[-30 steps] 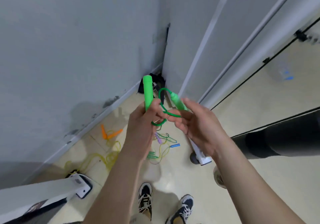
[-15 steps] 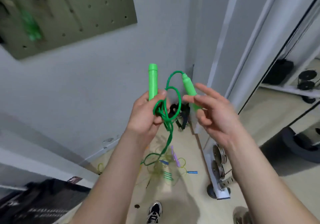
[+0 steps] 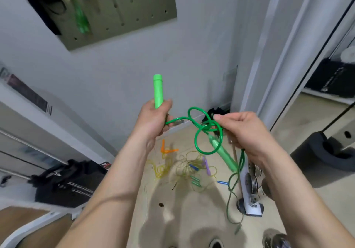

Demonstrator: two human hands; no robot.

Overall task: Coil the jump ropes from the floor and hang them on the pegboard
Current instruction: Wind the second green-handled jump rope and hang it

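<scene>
Our left hand clenches one handle of the green jump rope. Our right hand, open a moment ago, now pinches the loops, so coiling looks under way. Other ropes lie on the floor, and a black bag hides its contents.

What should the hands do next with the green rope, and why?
Probably the right hand should gather another loop of the green rope toward the left hand, which holds one handle upright; much of it dangles toward the floor, and the other handle hangs loose.
</scene>
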